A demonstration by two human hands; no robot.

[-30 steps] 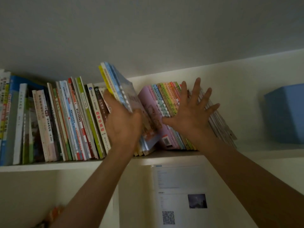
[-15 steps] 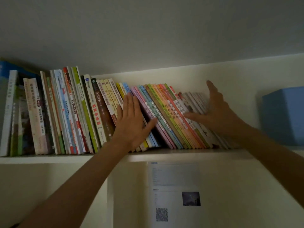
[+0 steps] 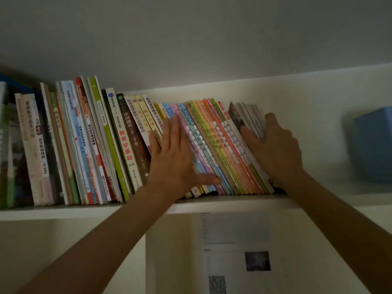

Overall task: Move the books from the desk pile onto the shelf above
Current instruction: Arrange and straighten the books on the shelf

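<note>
1. On the white shelf (image 3: 63, 213) high on the wall, one long row of books (image 3: 214, 145) stands spine-out and leans left; the row is too tightly packed and dim for an exact count, though well over thirty spines show.
2. Your two hands are both raised to that row. Your left hand (image 3: 171, 164) lies flat against the spines near the middle, fingers straight and together, thumb spread to the right, gripping nothing.
3. Your right hand (image 3: 273, 149) is at the row's right end, its fingers curled over the grey-edged thin books (image 3: 251, 117) there, thumb in front, holding the last few against the rest.
4. Between your hands sits a band of pastel spines, about a dozen, in pink, blue, green and orange.
5. One blue box (image 3: 373, 145) stands on the same shelf, well apart to the right.
6. One printed sheet (image 3: 235, 247) hangs on the wall below the shelf, bearing one dark photo and one blurred square code.
</note>
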